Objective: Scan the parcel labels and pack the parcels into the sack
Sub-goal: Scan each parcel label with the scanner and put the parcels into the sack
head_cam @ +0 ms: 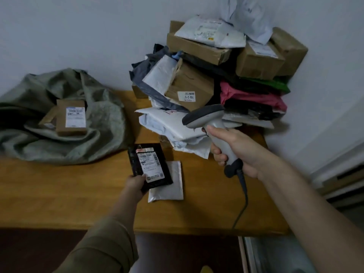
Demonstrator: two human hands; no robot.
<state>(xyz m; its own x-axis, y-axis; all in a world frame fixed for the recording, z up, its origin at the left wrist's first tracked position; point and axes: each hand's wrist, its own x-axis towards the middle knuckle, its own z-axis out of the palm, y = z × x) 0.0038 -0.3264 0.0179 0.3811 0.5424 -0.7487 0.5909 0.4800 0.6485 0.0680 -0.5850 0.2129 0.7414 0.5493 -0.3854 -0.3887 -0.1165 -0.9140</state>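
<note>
Left hand (136,183) pinching the near corner of a flat, glossy black parcel (150,166), white printed label (150,164) face up, just above a matte white padded mailer (169,182) on the smooth wooden table (59,194). Right hand (234,152) wrapped around the grey plastic scanner (208,125), rounded head tilted down-left toward that parcel. Beyond the left grip, crumpled green woven sack (88,131) with a cardboard box (71,117); behind the scanner, a heap of boxes and soft mailers (212,75).

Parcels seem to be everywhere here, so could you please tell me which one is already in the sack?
The brown cardboard box with a white label, lying in the green sack at the table's left; the others are piled on the right or near the hands.
</note>
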